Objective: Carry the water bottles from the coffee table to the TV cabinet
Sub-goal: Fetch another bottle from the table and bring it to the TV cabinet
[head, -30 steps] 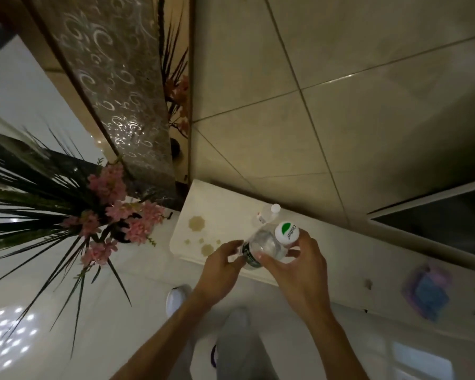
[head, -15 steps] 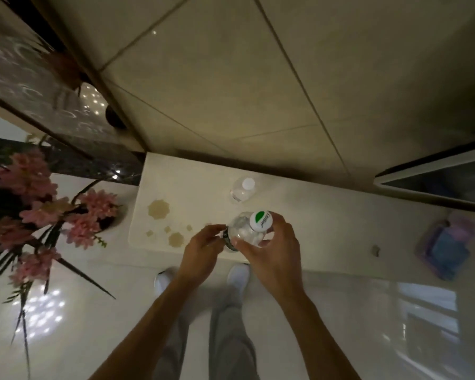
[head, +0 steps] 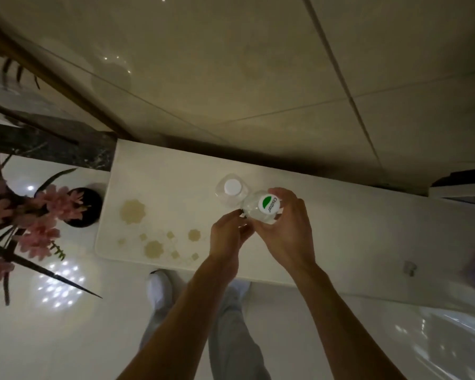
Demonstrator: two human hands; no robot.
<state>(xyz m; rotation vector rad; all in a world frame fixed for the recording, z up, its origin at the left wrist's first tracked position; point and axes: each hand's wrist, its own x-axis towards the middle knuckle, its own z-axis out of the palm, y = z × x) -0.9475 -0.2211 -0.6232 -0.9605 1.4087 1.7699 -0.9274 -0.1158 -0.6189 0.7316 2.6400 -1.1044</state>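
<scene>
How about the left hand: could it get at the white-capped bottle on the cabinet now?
Probably yes. The white-capped bottle stands just beyond the left hand, with bare cabinet on that side. But that hand first has to let go of the green-capped bottle, which the right hand also holds.

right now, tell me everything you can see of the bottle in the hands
The bottle is clear plastic, seen from above, roughly upright, with a white cap marked in green with small lettering. The right hand curls round its right side; the left hand pinches its left side. It is over the pale cabinet, close beside the other bottle; whether its base rests there is hidden.
</scene>
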